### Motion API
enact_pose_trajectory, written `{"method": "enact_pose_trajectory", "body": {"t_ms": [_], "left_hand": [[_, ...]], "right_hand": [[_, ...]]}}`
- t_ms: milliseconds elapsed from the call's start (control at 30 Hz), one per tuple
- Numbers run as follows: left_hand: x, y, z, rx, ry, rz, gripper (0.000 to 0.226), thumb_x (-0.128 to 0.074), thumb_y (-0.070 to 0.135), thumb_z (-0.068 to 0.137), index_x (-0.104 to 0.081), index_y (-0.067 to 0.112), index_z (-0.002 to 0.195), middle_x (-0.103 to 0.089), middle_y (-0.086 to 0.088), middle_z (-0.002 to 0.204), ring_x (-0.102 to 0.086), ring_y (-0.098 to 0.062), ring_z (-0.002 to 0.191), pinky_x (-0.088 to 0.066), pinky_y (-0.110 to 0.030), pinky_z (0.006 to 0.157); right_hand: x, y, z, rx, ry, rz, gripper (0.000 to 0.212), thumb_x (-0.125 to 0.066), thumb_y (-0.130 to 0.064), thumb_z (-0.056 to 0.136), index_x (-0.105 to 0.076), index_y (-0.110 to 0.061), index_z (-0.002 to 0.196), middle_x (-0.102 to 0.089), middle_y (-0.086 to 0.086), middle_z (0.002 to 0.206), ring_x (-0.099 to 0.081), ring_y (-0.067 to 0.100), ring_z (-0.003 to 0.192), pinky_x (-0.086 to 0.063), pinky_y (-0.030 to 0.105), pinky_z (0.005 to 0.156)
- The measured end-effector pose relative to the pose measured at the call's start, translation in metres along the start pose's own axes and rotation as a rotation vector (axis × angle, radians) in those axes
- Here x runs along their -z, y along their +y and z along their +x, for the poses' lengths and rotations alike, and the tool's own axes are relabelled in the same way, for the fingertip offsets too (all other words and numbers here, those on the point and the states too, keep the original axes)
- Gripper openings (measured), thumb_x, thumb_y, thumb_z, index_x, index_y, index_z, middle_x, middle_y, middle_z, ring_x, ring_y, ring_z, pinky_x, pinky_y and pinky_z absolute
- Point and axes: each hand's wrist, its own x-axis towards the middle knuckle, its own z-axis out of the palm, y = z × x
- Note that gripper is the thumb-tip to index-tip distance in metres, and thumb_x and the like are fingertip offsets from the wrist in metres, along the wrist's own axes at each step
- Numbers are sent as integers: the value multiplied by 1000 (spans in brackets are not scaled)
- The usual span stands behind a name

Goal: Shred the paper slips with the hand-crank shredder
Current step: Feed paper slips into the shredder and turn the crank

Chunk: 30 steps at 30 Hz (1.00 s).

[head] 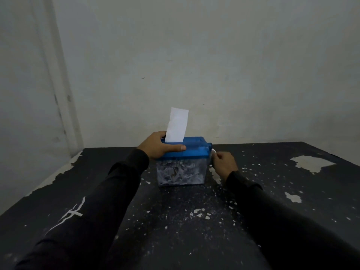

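Standing near the middle of a black table [272, 191]: one shredder [181, 162] with blue lid and clear box, full of white shreds [179, 173]. One paper slip [176, 125] upright in the slot on top, slightly tilted to the right, lower end already inside. Two hands, both in black sleeves. Left hand [157, 146] laid over the left part of the lid, thumb stretched along the front edge, other fingers curled over the back beside the slip. Right hand [224, 162] at the right side of the shredder, fingertips pressed together and pinching a small white crank knob [213, 151].

Open room on the table all around the box; left edge and far edge both in view, far edge close behind the shredder. Surface worn, paint flaked off in many pale patches, small white crumbs scattered. Behind, a plain pale wall [214, 65], corner at the left.
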Motion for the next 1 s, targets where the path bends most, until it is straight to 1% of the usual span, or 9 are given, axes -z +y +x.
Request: {"method": "enact_pose_trajectory", "body": {"t_ms": [133, 267, 400, 500, 567, 600, 800, 933, 1000], "left_hand": [[0, 1, 2, 23, 0, 18, 74, -87, 53, 67, -65, 21, 130, -66, 8, 120, -62, -9, 103, -48, -23, 81], [-1, 2, 2, 33, -1, 26, 61, -89, 47, 72, -63, 26, 123, -64, 11, 113, -62, -11, 102, -47, -25, 86], [1, 1, 3, 20, -20, 23, 59, -88, 45, 72, -64, 26, 122, -67, 9, 116, -63, -7, 101, -51, -31, 94], [1, 2, 2, 7, -22, 32, 62, -87, 48, 70, -64, 25, 124, -66, 9, 117, -62, -5, 100, -50, -29, 91], [1, 2, 2, 6, -23, 40, 58, -87, 46, 73, -63, 27, 122, -65, 11, 114, -61, -5, 98, -47, -27, 87], [1, 2, 2, 4, -21, 42, 56, -87, 45, 74, -63, 27, 121, -65, 12, 113, -61, -5, 98, -47, -26, 86], [2, 0, 1, -2, -28, 36, 52, -86, 41, 77, -64, 27, 121, -65, 12, 112, -60, 0, 97, -46, -16, 77], [1, -1, 2, 13, -25, 29, 64, -86, 49, 71, -65, 23, 126, -66, 9, 117, -62, -5, 101, -50, -27, 88], [0, -1, 2, 22, -14, 35, 62, -87, 48, 71, -64, 24, 124, -66, 10, 114, -62, -4, 100, -50, -25, 83]], "right_hand": [[11, -7, -25, 45, 93, 180, 41, -48, -26, 104, -55, -11, 67, -49, -4, 55, -40, 7, 47, -35, 22, 46], [34, -34, -28, 80, -18, 419, 33, -45, -16, 102, -54, -11, 71, -39, -5, 55, -30, 11, 49, -26, 23, 44], [43, -63, 0, 115, -104, 399, 32, -53, -28, 104, -62, -11, 79, -41, -10, 52, -34, 10, 47, -30, 23, 43], [35, -65, 35, 53, -45, 305, 20, -59, -29, 101, -61, -9, 96, -56, 5, 69, -47, 18, 52, -39, 24, 43], [28, -60, 48, 8, -51, 304, 21, -62, -28, 99, -55, -14, 113, -65, 14, 88, -54, 22, 55, -43, 24, 44], [24, -57, 50, 7, -59, 311, 22, -62, -29, 99, -55, -15, 115, -67, 16, 91, -57, 23, 55, -44, 25, 44], [23, -43, 55, 5, 2, 214, 32, -66, -44, 95, -66, -14, 107, -69, 11, 86, -58, 22, 54, -49, 28, 49], [14, -24, 49, -39, -59, 73, 30, -58, -32, 102, -68, -5, 93, -64, 10, 79, -56, 21, 53, -47, 27, 46], [7, -7, 37, -75, -76, 55, 32, -54, -24, 103, -65, -5, 81, -60, 11, 72, -52, 19, 50, -46, 28, 47]]}}
